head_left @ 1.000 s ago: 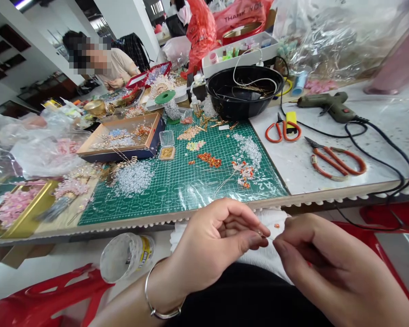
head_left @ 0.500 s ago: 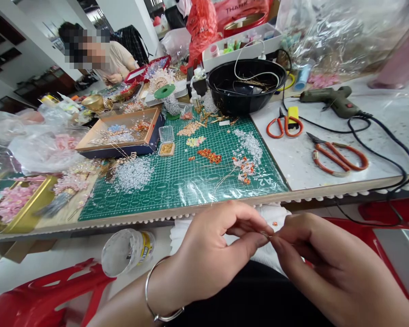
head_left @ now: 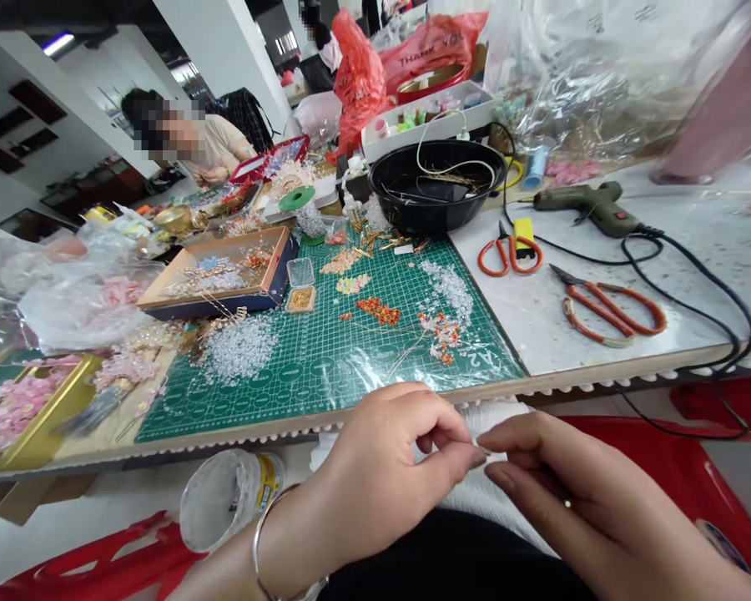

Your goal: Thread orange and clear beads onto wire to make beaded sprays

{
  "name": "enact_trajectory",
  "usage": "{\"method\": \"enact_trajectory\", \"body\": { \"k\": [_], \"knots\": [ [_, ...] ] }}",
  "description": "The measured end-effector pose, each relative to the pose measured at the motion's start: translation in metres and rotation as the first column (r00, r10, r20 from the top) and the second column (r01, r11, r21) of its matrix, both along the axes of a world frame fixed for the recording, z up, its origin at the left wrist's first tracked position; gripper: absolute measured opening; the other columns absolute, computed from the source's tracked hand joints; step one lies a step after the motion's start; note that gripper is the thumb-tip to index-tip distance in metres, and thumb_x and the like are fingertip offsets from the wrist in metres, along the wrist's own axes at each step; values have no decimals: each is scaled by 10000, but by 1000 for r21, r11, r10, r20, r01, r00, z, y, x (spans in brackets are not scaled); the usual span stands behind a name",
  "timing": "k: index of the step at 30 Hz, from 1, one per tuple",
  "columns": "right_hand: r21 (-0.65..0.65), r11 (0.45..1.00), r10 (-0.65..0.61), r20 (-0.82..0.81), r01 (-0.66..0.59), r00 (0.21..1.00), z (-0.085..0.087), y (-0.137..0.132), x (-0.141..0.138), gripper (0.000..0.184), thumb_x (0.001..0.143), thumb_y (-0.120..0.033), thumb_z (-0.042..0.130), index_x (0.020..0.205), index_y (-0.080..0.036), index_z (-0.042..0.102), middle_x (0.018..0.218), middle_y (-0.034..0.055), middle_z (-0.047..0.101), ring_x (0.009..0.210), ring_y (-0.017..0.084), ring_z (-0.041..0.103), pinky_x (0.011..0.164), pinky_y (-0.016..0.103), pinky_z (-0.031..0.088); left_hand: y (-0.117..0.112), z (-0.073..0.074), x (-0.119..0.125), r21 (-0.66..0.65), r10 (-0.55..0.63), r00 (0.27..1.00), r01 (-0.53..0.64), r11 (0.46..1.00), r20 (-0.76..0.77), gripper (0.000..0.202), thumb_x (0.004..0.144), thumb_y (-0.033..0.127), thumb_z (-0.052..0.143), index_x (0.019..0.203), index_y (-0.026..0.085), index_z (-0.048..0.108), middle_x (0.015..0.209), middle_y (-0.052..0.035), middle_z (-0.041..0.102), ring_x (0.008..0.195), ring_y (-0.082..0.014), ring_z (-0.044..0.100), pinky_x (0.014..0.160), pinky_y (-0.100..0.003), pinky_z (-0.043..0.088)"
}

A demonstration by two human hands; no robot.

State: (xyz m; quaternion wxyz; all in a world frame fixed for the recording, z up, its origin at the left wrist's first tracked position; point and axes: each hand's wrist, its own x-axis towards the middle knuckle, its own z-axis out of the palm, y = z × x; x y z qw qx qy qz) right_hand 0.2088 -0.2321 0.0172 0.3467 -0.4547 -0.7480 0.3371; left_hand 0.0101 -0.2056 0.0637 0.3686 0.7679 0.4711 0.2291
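Note:
My left hand, a silver bangle at its wrist, pinches something tiny between thumb and forefinger over my lap. My right hand meets it there; its thumb and forefinger tips are slightly parted around the tip of the tiny piece, and its other fingers curl in. A small white bead shows by the right palm. Beyond the hands, a green cutting mat bears clear beads, orange beads, an orange-and-clear beaded piece and a small box of gold beads.
Right of the mat lie orange-handled pliers, smaller orange-handled cutters and a corded glue gun. A black basin stands behind. Left are an open box and a gold tray. A white bucket is below; another person sits across.
The right thumb and forefinger have parted a little from their pinch against the left fingertips. The view has shifted, so the table sits slightly lower and further left.

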Motion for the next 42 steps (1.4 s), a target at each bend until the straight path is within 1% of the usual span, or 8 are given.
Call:
{"method": "enact_trajectory", "body": {
  "k": [7, 10, 14, 24, 31, 36, 39, 42],
  "knots": [
    [10, 999, -33, 21, 33, 999, -6, 8, 12, 204, 965, -200, 453, 781, -268, 510, 567, -56, 522, 435, 114, 506, 384, 169, 452, 71, 8, -7, 32, -108, 993, 109, 993, -53, 121, 935, 266, 655, 879, 214, 748, 886, 1, 763, 828, -130, 680, 778, -252, 508],
    [-12, 1000, 10, 53, -9, 999, -10, 10, 16, 192, 979, -159, 409, 868, -276, 512, 642, -47, 561, 507, 123, 558, 450, 165, 491, 133, -6, -13, 144, 130, 970, -102, 984, -204, 203, 973, 295, 563, 1025, 212, 741, 936, -35, 774, 789, -166, 684, 741, -313, 524],
    [-18, 1000, 21, 64, -20, 998, -15, 10, 18, 201, 987, -168, 414, 825, -283, 450, 592, -72, 504, 464, 118, 511, 420, 162, 454, 193, -36, -6, 104, -15, 941, 54, 993, -339, 154, 909, 224, 620, 945, 208, 768, 1025, -39, 781, 904, -208, 703, 832, -359, 537],
    [-103, 995, -7, 36, 11, 999, -2, 23, 6, 220, 915, -196, 441, 710, -253, 499, 550, -36, 559, 445, 114, 517, 397, 173, 447, 208, -54, 8, 98, -146, 949, 179, 979, -279, 107, 821, 165, 660, 738, 191, 721, 865, -42, 704, 899, -222, 663, 884, -371, 514],
    [-71, 996, -62, 1, 61, 998, 2, 15, 13, 232, 947, -221, 487, 724, -237, 551, 571, -32, 559, 470, 113, 526, 421, 178, 461, 166, -20, -29, -28, 146, 959, -144, 989, 242, 93, 915, 258, 630, 958, 176, 624, 906, -56, 700, 800, -142, 705, 682, -253, 583],
    [58, 990, -128, -8, 128, 992, 5, 8, 10, 200, 936, -212, 529, 744, -242, 575, 570, -39, 553, 454, 113, 520, 409, 188, 449, 72, -7, -25, -511, 287, 672, 158, 845, 683, 163, 758, 225, 836, 813, 189, 687, 738, 13, 687, 597, -79, 654, 525, -161, 549],
    [128, 982, -135, -18, 137, 991, 12, 3, 5, 199, 912, -205, 547, 720, -248, 574, 542, -43, 549, 417, 107, 499, 375, 191, 416, 26, -16, -12, -597, 380, 577, 247, 763, 723, 112, 777, 220, 826, 810, 185, 724, 742, 1, 673, 616, -88, 657, 484, -149, 531],
    [152, 982, -110, -32, 113, 993, 19, -2, 0, 195, 902, -192, 548, 716, -250, 567, 517, -49, 536, 391, 102, 476, 362, 193, 402, 1, -26, -3, -575, 386, 586, 172, 800, 712, 76, 819, 195, 791, 825, 162, 722, 780, -13, 644, 697, -101, 667, 547, -163, 553]
  ]
}}
